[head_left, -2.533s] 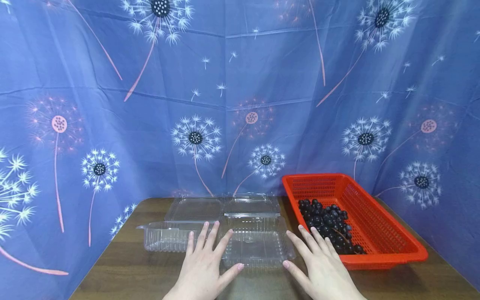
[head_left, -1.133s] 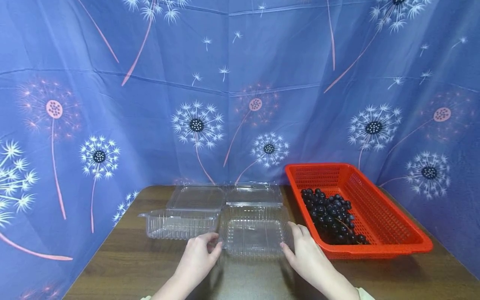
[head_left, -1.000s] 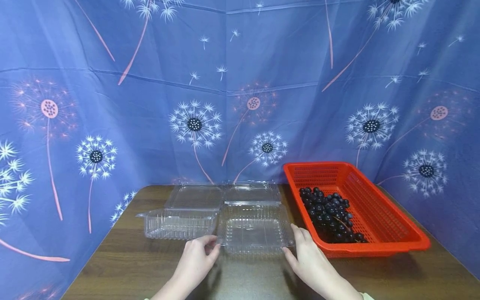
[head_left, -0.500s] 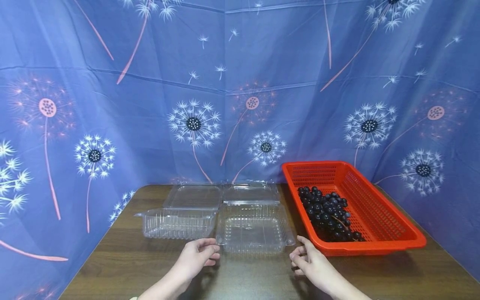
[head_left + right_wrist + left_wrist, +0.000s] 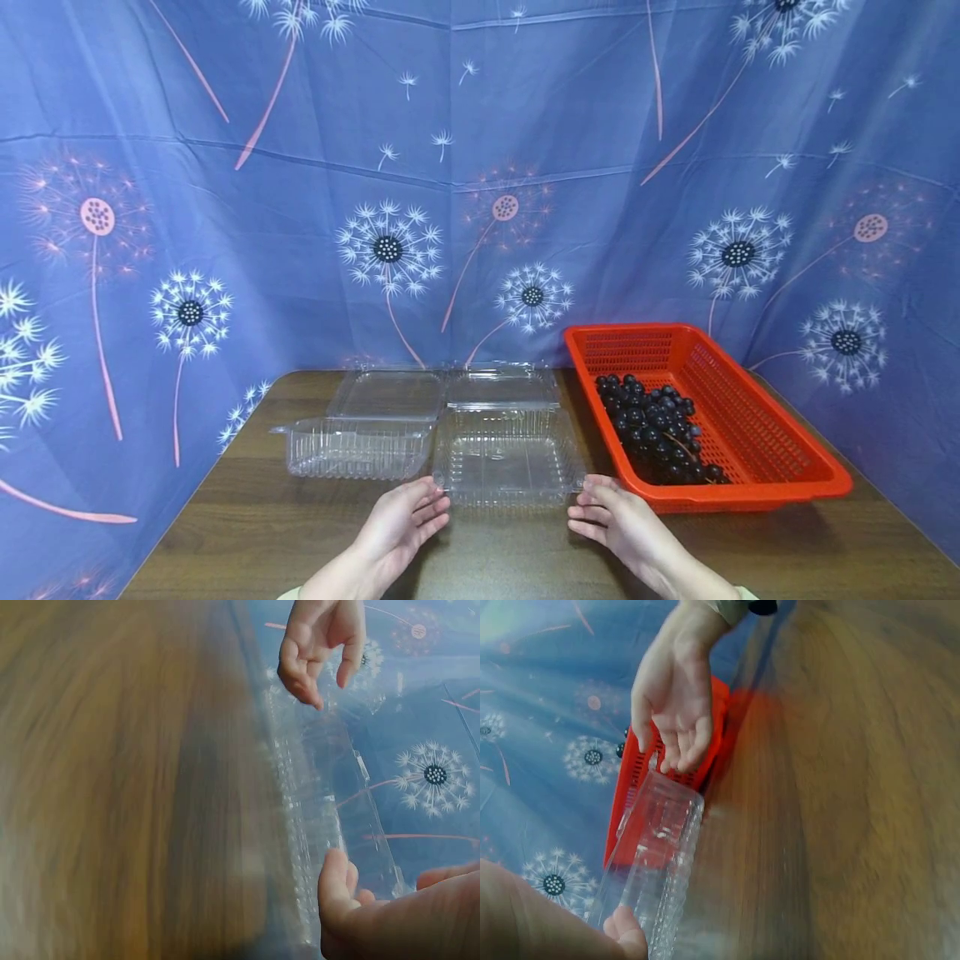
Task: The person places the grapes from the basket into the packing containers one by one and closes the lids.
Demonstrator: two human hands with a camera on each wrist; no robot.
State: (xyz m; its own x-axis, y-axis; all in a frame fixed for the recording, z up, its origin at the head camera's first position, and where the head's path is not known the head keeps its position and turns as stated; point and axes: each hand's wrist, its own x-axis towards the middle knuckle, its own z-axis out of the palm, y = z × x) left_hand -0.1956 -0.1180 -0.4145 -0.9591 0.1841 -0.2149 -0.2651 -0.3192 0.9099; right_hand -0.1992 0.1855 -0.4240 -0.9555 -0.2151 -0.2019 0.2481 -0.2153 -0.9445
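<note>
Two clear plastic clamshell boxes stand side by side with their lids folded back. At the front corners of the right clamshell box [image 5: 510, 462] are both hands. My left hand [image 5: 393, 529] is at its left corner, fingers loosely bent, thumb apart from them in the right wrist view. My right hand [image 5: 622, 525] is at the right corner, palm turned inward, fingers relaxed; in the left wrist view, its thumb also stands apart from the fingers. Whether either hand touches the corner tabs is hard to tell. The left clamshell box [image 5: 356, 454] stands beside it.
A red plastic basket [image 5: 757, 492] stands on the right, with dark grapes [image 5: 648, 425] along its left side. Everything is on a brown wooden table [image 5: 247, 533]. A blue dandelion-print cloth [image 5: 465, 108] hangs behind.
Both hands first lay spread flat over the boxes, then drew back to the right box's front corners. Since half a second ago they have turned palms inward, the right hand moving slightly left.
</note>
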